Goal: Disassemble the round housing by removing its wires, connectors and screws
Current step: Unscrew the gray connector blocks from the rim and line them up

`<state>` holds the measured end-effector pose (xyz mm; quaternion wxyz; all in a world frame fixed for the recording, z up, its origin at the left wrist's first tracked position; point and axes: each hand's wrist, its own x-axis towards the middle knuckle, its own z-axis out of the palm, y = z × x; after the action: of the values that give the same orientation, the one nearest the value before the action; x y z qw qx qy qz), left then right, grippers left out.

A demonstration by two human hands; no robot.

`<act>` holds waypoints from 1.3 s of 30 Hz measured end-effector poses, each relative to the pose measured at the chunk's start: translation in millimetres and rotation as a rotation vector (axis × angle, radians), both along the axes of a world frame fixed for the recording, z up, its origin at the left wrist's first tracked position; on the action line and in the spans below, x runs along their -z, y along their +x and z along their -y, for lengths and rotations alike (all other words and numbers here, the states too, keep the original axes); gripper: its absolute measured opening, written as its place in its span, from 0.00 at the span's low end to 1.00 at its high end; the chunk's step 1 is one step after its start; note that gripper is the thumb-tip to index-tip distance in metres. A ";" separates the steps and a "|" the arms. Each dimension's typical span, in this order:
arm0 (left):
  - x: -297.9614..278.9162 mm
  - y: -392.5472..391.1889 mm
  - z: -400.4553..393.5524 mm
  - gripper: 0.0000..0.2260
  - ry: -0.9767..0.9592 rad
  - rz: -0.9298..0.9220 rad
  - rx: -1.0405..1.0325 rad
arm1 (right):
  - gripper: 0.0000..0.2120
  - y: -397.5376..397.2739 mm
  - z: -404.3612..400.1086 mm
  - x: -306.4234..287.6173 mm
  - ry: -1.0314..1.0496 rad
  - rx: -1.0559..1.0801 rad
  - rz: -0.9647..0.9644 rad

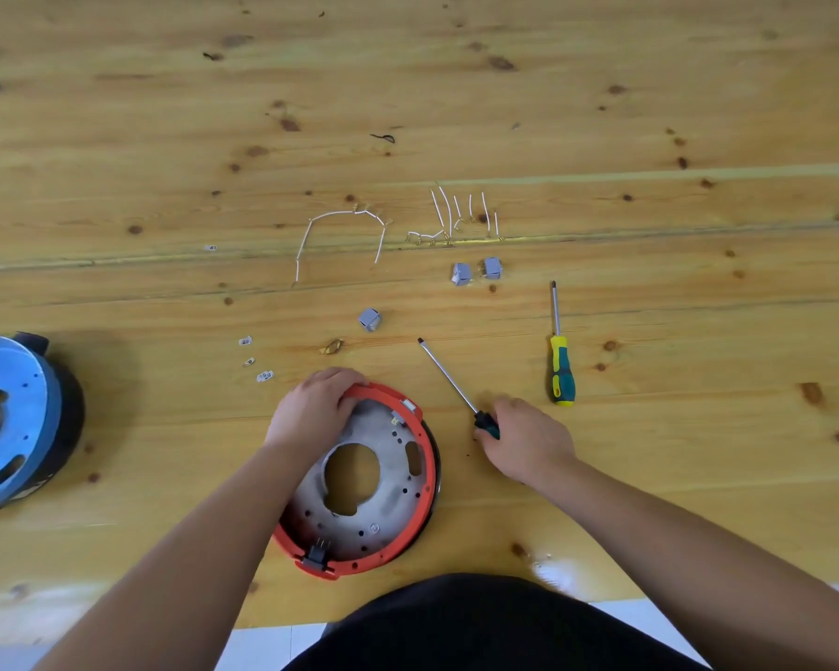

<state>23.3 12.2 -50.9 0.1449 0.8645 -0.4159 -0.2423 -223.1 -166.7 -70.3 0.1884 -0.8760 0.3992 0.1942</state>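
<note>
Gripping the far rim of the round housing (359,481), the left hand (313,409) is seen with its fingers curled over the red outer ring, the forearm reaching in from the near edge of the wooden table (650,113). The housing is placed close to the near edge, about midway along it; a grey metal plate with a large central opening, small holes and a slot is framed by the red ring, and a dark connector is fixed at its near side. To its right, the handle of a screwdriver (456,387) is clasped by the right hand (524,440), fingers closed around it, the shaft angled away toward the far left just above or on the surface. A second screwdriver (561,360), yellow and teal, is laid farther right. Beyond the housing, three grey connectors (370,319) and removed white wires (340,234) are spread out toward the middle of the table. Small white tags (264,376) are scattered left of the left hand, and a blue round part (15,418) is set at the left edge.
</note>
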 end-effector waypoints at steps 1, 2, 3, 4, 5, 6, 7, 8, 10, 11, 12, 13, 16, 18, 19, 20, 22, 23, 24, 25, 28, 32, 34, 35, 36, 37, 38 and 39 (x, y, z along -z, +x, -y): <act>-0.2 1.8 -1.4 0.11 0.009 -0.020 -0.001 | 0.17 0.9 -3.3 1.5 0.018 0.006 -0.012; -0.7 3.5 -3.5 0.12 0.029 -0.020 0.000 | 0.18 1.7 -6.0 2.9 0.035 0.012 -0.022; -1.1 5.3 -6.2 0.12 0.056 0.004 0.003 | 0.19 2.1 -8.1 4.1 0.047 0.016 -0.031; -0.9 7.5 -9.5 0.13 0.077 0.041 0.009 | 0.19 2.5 -9.2 5.3 0.052 0.017 -0.037; -0.1 9.7 -13.3 0.14 0.088 0.070 0.020 | 0.20 2.4 -9.7 6.1 0.051 0.016 -0.043; 1.0 11.8 -17.0 0.15 0.091 0.076 0.038 | 0.21 2.5 -9.8 7.0 0.045 0.011 -0.048; 2.1 13.2 -20.6 0.17 0.090 0.063 0.059 | 0.22 2.6 -9.6 7.8 0.038 0.003 -0.054; 3.0 13.7 -23.6 0.18 0.087 0.040 0.073 | 0.22 3.2 -8.9 8.8 0.033 -0.007 -0.062; 4.2 12.2 -27.5 0.22 0.074 0.016 0.066 | 0.23 5.7 -5.8 10.0 0.024 -0.029 -0.096; 4.4 11.0 -27.8 0.23 0.065 0.018 0.053 | 0.24 8.3 -3.0 9.2 0.012 -0.039 -0.118; 4.1 9.7 -27.1 0.24 0.059 0.020 0.037 | 0.25 12.0 0.6 7.4 -0.006 -0.050 -0.137; 3.7 8.9 -26.0 0.25 0.059 0.019 0.024 | 0.26 17.7 4.8 4.6 -0.030 -0.068 -0.148; 3.4 9.2 -24.4 0.25 0.059 0.015 0.010 | 0.26 45.3 19.6 -9.7 -0.079 -0.130 -0.088; 3.7 9.3 -24.5 0.24 0.059 0.026 0.011 | 0.25 71.8 30.1 -21.3 -0.052 -0.180 0.011; 4.0 9.3 -24.7 0.24 0.059 0.031 0.012 | 0.24 87.9 34.8 -26.6 -0.012 -0.209 0.061; 4.4 9.2 -24.6 0.25 0.059 0.035 0.011 | 0.23 105.0 38.6 -31.2 0.032 -0.236 0.108; 5.5 8.8 -24.3 0.25 0.058 0.042 0.010 | 0.21 140.2 42.1 -37.0 0.093 -0.266 0.187; 6.3 8.8 -24.2 0.24 0.056 0.045 0.009 | 0.21 157.2 41.7 -38.0 0.105 -0.269 0.214; 7.1 8.8 -24.3 0.24 0.054 0.047 0.009 | 0.23 173.1 39.8 -37.6 0.110 -0.266 0.232; 7.8 9.1 -24.6 0.24 0.052 0.049 0.009 | 0.24 187.6 37.0 -35.9 0.114 -0.260 0.237; 9.5 10.0 -25.2 0.23 0.047 0.062 0.015 | 0.30 218.7 24.1 -26.7 0.126 -0.229 0.195; 10.0 9.9 -25.5 0.23 0.046 0.099 0.023 | 0.25 230.6 7.2 -12.7 0.078 -0.178 0.196; 9.3 9.2 -25.5 0.22 0.040 0.113 0.019 | 0.21 228.5 3.0 -8.1 0.043 -0.163 0.225; 8.7 8.9 -25.2 0.22 0.039 0.114 0.018 | 0.19 226.7 2.1 -6.8 0.029 -0.166 0.231; 8.1 8.8 -24.8 0.22 0.041 0.112 0.019 | 0.18 224.8 1.7 -6.0 0.017 -0.177 0.231; 7.4 8.7 -24.8 0.23 0.045 0.109 0.020 | 0.16 222.9 2.0 -5.3 0.007 -0.198 0.226; 6.6 8.4 -24.3 0.23 0.047 0.107 0.023 | 0.15 220.7 4.0 -5.7 0.001 -0.224 0.216; 6.1 8.2 -24.3 0.24 0.048 0.105 0.023 | 0.14 218.8 7.4 -6.7 -0.001 -0.256 0.202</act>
<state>31.4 36.5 -57.0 0.0995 0.8744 -0.4268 -0.2083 -4.3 -174.1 -63.6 0.2007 -0.9349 0.2634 0.1274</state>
